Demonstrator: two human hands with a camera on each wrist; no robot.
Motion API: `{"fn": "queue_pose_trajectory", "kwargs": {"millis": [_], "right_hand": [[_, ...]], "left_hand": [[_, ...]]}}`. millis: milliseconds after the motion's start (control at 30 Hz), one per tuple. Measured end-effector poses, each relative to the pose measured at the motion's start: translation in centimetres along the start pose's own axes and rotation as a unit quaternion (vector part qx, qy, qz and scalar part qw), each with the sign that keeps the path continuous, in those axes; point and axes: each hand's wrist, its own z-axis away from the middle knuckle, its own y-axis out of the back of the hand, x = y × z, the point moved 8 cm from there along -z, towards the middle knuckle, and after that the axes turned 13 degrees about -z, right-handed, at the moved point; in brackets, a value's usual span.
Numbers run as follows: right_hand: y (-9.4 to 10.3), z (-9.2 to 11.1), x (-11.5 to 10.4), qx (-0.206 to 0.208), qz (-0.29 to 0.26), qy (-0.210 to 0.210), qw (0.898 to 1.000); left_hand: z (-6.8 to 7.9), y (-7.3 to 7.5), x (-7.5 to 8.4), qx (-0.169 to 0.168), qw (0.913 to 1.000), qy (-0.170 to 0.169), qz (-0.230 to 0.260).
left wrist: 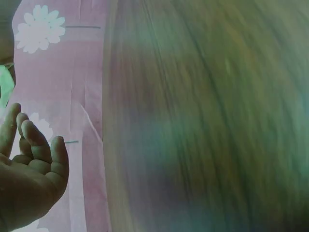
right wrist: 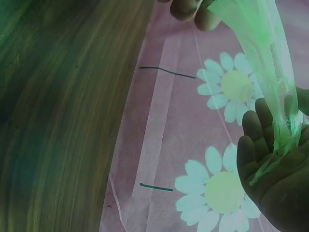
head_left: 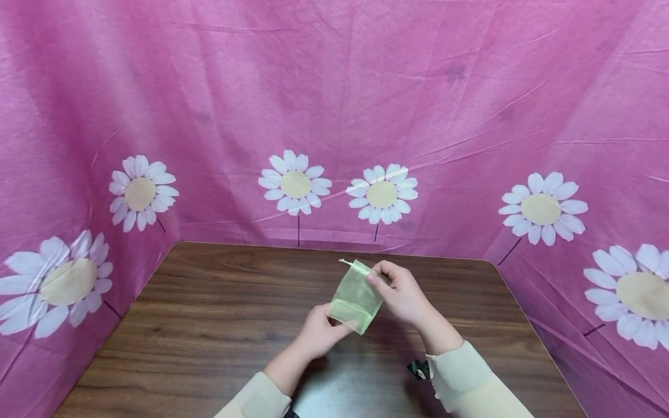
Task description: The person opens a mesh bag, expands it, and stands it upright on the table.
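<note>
A pale green sheer drawstring pouch [head_left: 357, 292] is held up above the table, tilted, with its white cord end at the top left. My left hand [head_left: 320, 332] pinches the lower edge, thumb in front and fingers partly hidden behind the fabric. At the upper right side, my right hand [head_left: 402, 292] grips the pouch between thumb and fingers. From the right wrist, the gathered pouch [right wrist: 263, 43] runs down into the right palm [right wrist: 285, 193]. Only a sliver of the pouch [left wrist: 6, 84] shows beyond the left hand [left wrist: 31, 179] in the left wrist view.
Beneath the hands lies a dark wood-grain table [head_left: 219, 307]. A pink cloth [head_left: 334, 87] with large white daisies hangs along its back and sides. A black strap piece [head_left: 418, 370] sticks out by the right cuff.
</note>
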Motion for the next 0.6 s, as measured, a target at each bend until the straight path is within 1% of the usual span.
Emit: {"fn": "queue_pose_trajectory", "kwargs": {"millis": [133,267,467,600], "right_hand": [[-0.13,0.08,-0.36,0.004,0.008,0.007,1.0],[-0.04,0.2,-0.65,0.007,0.019,0.016,1.0],[-0.02,0.38,-1.04,0.006,0.012,0.031,0.999],[0.01,0.46,-0.97,0.007,0.02,0.04,0.999]], "left_hand": [[-0.14,-0.34,0.16,0.014,0.9996,-0.018,-0.015],[-0.15,-0.29,0.35,0.029,0.9988,-0.038,-0.011],[-0.08,-0.33,0.44,0.024,0.9983,-0.05,-0.015],[0.04,-0.35,0.51,0.017,0.9988,-0.045,-0.01]]}}
